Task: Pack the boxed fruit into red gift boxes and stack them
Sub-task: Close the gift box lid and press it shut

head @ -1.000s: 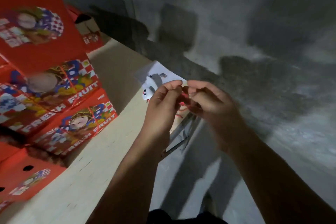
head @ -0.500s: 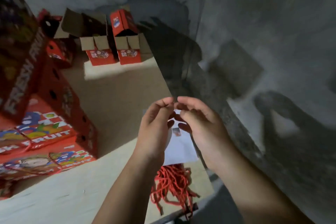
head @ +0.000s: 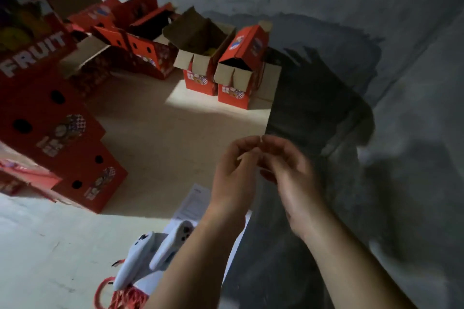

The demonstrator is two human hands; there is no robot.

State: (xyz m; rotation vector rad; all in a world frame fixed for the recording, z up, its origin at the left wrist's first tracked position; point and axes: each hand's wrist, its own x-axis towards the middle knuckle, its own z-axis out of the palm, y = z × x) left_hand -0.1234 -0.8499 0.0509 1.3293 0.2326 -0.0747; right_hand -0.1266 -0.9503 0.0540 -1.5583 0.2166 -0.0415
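Observation:
My left hand (head: 233, 173) and my right hand (head: 291, 170) are raised together over the right edge of the wooden table (head: 163, 138). Their curled fingertips meet. The blur hides whether anything thin is pinched between them. A stack of shut red gift boxes (head: 62, 138) printed with "FRUIT" stands at the left. At the far end of the table, two red gift boxes (head: 200, 70) (head: 238, 78) stand upright with their brown flaps open. More open red boxes (head: 140, 50) lie behind them to the left.
A bundle of red cords (head: 123, 296) lies at the table's near edge under two white hand controllers (head: 160, 248). A white printed sheet (head: 193, 200) lies beside my left wrist. Grey concrete (head: 376, 83) fills the right side beyond the table edge.
The view has swung up and left, showing more of the far open boxes. Both hands stay joined at the fingertips and have shifted right. The red cord seen between them a second ago no longer shows.

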